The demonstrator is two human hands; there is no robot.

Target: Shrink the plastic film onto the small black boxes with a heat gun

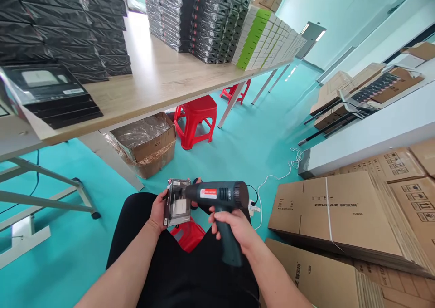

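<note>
In my right hand point(233, 226) is a dark green heat gun point(217, 193), gripped round its handle with the nozzle pointing left. My left hand point(158, 212) holds a small black box point(177, 210) by its left edge, with a pale device pictured on its front. The nozzle is over the upper part of the box; whether they touch, I cannot tell. Both are above my lap, over a red seat point(188, 236) between my knees. Part of the box is hidden behind the nozzle.
A wooden table point(152, 83) bears stacks of black wrapped boxes point(68, 31) and white-and-green boxes point(268, 40). Below it stand an open carton point(152, 147) and a red stool point(197, 117). Flattened cartons point(333, 208) fill the right side. A white cable point(268, 178) crosses the floor.
</note>
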